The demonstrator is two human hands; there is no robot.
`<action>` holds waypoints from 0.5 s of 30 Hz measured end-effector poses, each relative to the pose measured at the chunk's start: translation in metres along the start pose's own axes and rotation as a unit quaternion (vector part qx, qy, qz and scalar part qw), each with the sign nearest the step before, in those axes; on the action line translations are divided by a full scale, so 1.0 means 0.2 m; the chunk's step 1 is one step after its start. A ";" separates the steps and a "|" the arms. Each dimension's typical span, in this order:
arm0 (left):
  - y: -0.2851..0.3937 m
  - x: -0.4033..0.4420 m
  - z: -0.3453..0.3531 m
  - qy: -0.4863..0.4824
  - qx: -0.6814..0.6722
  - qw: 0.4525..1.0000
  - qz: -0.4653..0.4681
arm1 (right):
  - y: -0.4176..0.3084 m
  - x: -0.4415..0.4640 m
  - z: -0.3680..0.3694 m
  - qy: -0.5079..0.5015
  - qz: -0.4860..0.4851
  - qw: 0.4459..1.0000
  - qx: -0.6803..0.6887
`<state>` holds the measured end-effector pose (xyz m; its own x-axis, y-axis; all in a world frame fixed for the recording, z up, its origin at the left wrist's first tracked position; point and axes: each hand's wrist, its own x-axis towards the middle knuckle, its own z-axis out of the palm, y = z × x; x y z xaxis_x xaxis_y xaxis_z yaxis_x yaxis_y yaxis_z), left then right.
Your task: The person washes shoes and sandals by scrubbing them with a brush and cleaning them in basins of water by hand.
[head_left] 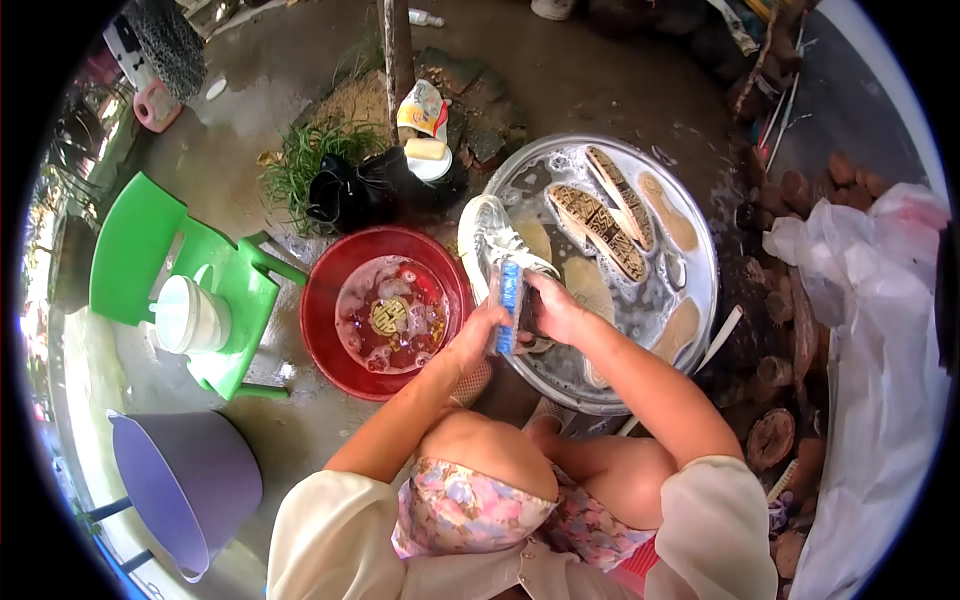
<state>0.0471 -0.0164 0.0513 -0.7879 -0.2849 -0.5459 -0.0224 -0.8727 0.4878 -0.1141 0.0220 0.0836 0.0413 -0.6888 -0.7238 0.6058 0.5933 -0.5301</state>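
My left hand [482, 335] is closed round a blue-bristled brush [508, 300], near the rim of the metal basin [712, 300]. A white laced shoe [490, 235] rests toe outward at the basin's left rim, just beyond my hands. My right hand [555, 310] has its fingers wrapped at the shoe's near end, beside the brush; part of the grip is hidden. In the basin's soapy water lie shoes with patterned soles [600, 228] turned up and several pale insoles [668, 210].
A red tub [318, 345] of sudsy water stands left of the basin. Farther left are a green chair [140, 235] with a white bucket [190, 315] and a purple tub [185, 480]. Black shoes [345, 190] and a yellow soap bar [425, 149] lie beyond. Plastic sheeting [870, 330] hangs right.
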 end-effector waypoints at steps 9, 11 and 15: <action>0.53 -0.01 0.08 0.040 0.206 0.955 0.211 | 0.15 -0.02 -0.19 -0.081 -0.094 0.990 0.061; 0.62 -0.04 0.15 0.016 0.182 0.955 0.234 | 0.17 -0.01 -0.18 -0.057 -0.118 0.990 0.057; 0.55 -0.06 0.11 -0.021 0.155 0.969 0.189 | 0.22 0.02 -0.20 0.000 -0.190 0.982 0.000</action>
<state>0.0412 -0.1001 0.1270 -0.7998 -0.5392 -0.2638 0.0934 -0.5458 0.8327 -0.1192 0.0615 0.0399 -0.1872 -0.8602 -0.4744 0.5784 0.2938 -0.7610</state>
